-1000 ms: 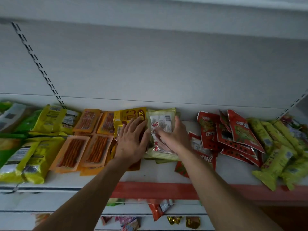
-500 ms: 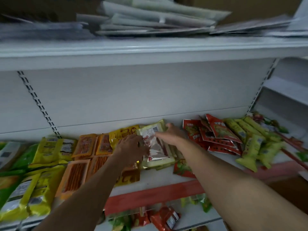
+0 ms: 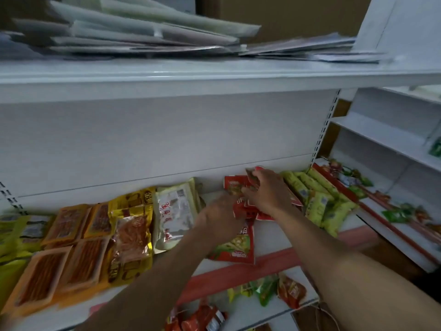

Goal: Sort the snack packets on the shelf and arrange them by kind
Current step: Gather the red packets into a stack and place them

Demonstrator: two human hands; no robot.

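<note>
Left hand [image 3: 219,218] and right hand [image 3: 267,192] off the white packet [image 3: 175,211], now rightward at the red packets [image 3: 241,244].

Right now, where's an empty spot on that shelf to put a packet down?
Bare shelf shows at the front, between the red-and-green packet and the green-yellow packets, though the right forearm crosses it. A gap lies at the back between the white packet and the red packets. The left side, orange packets and yellow packets, is packed tight.
</note>
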